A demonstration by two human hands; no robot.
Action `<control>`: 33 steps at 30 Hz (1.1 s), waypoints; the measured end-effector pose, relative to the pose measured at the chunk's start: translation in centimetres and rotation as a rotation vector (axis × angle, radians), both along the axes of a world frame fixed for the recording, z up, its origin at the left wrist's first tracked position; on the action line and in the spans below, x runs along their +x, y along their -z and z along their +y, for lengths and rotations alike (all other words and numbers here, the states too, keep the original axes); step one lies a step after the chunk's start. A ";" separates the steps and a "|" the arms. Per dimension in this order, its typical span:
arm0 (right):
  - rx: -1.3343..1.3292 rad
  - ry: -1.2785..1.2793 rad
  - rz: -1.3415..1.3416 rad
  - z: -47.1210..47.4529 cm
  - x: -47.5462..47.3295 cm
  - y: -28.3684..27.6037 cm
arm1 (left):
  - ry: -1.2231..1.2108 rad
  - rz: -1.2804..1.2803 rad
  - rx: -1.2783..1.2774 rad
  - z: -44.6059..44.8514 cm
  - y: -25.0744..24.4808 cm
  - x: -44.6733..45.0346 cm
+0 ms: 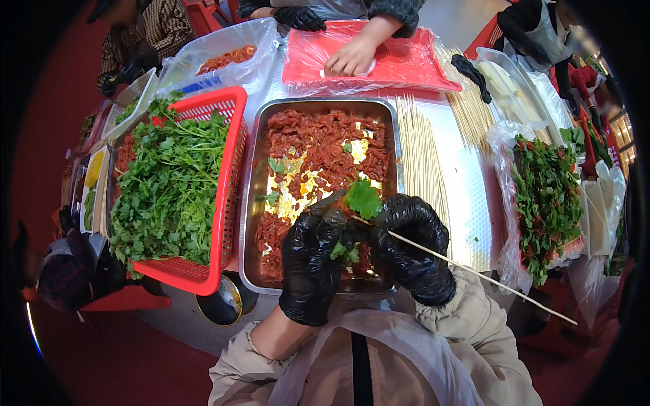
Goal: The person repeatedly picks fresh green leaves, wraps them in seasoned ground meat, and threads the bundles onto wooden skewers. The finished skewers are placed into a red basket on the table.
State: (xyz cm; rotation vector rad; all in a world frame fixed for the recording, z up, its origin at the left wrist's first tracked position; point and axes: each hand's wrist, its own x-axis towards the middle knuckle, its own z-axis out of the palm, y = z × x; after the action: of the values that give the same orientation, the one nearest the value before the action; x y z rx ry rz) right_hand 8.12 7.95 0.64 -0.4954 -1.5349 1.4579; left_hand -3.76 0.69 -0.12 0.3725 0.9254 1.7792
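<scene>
Both my hands wear black gloves and meet over a steel tray (pixel 247 223) of red marinated meat pieces (pixel 325 137). In my left hand (pixel 312 264) a piece of meat is pinched between thumb and fingers, with a cilantro leaf (pixel 363 199) beside it. My right hand (pixel 417 248) grips a bamboo skewer (pixel 482 272), whose front end reaches the meat and leaf. The skewer's long rear part slants down to the right, past my sleeve. Whether its tip has pierced the meat is hidden. More cilantro sprigs lie in the tray below my fingers.
Left of the tray stands a red plastic basket (pixel 228 177) heaped with cilantro (pixel 172 188). Bamboo skewers (pixel 421 152) lie to its right. Beyond, a person's bare hand (pixel 350 57) rests on a plastic-covered red tray (pixel 416 61). Filled skewers (pixel 546 203) lie in a plastic-lined container at right.
</scene>
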 end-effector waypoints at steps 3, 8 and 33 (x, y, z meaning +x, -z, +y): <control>-0.066 -0.037 0.061 -0.1 0.1 0.5 | 0.029 -0.158 -0.001 -0.1 -0.5 0.2; -0.164 -0.109 0.155 -0.3 0.2 0.9 | 0.042 -0.296 0.063 -0.9 -0.1 0.5; 0.649 0.713 -0.548 5.1 18.8 -7.6 | 0.326 0.173 -0.177 1.4 -1.7 3.9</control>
State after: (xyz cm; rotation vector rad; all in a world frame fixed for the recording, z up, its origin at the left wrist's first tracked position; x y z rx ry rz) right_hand 26.93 13.03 8.24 -0.9551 -1.8584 0.2478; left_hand 0.18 2.08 1.61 0.5367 1.0684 1.3730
